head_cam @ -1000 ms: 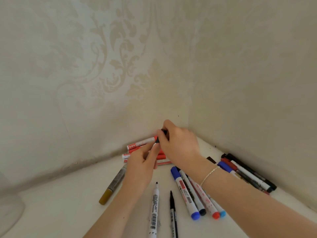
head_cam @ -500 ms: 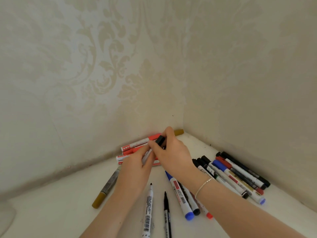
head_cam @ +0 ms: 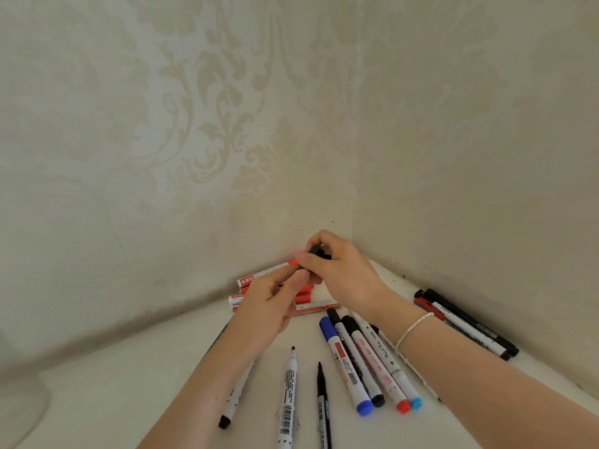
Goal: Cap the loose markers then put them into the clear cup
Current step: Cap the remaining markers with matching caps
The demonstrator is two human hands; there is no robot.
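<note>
Both hands meet near the back corner of the white table (head_cam: 136,393). My right hand (head_cam: 343,273) pinches a black cap (head_cam: 316,251) between thumb and fingers. My left hand (head_cam: 265,309) grips a marker whose barrel is almost fully hidden between the two hands. Two uncapped markers lie in front of me: a white one with a black tip (head_cam: 288,396) and a thin black one (head_cam: 322,406). A faint clear cup (head_cam: 19,409) shows at the far left edge.
Several capped markers (head_cam: 366,364) lie side by side under my right wrist. Red markers (head_cam: 259,276) are stacked against the back wall, and black and red ones (head_cam: 466,325) lie along the right wall. Another marker (head_cam: 228,413) pokes out under my left forearm.
My hands have drawn closer together, and the black cap in my right hand now sits right at the fingertips of my left hand. The marker's barrel has dropped out of sight between them.
</note>
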